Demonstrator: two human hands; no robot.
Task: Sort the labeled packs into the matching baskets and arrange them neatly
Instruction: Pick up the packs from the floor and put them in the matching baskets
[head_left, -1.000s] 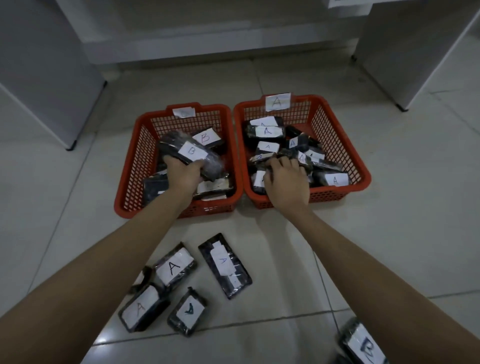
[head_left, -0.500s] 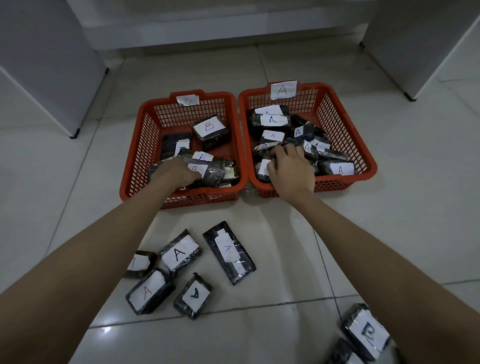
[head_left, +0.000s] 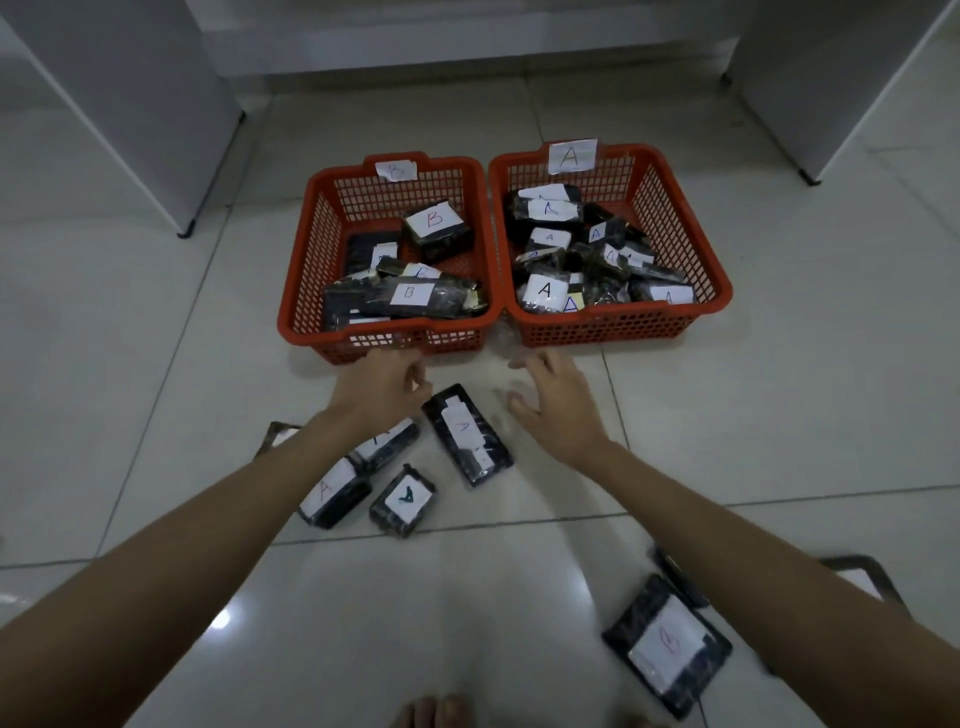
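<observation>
Two red baskets stand side by side on the tiled floor. The left basket (head_left: 311, 249), tagged B, holds several dark packs labelled B (head_left: 410, 293). The right basket (head_left: 711, 260), tagged A, is filled with several packs labelled A (head_left: 543, 291). In front lie loose A packs: a long one (head_left: 467, 434), a small one (head_left: 402, 501) and one partly under my left arm (head_left: 332, 493). My left hand (head_left: 376, 387) hovers just before the B basket, fingers loosely curled, holding nothing. My right hand (head_left: 556, 402) is spread open above the floor, right of the long pack.
A dark pack with a red-marked label (head_left: 667, 644) lies at the lower right beside my right forearm, with more dark items partly hidden behind that arm. White cabinet panels (head_left: 130, 104) stand at the left and right. My toes (head_left: 436, 714) show at the bottom edge.
Both hands have pulled back out of the baskets toward me. The B pack that my left hand held now lies in the left basket. The camera has tilted down.
</observation>
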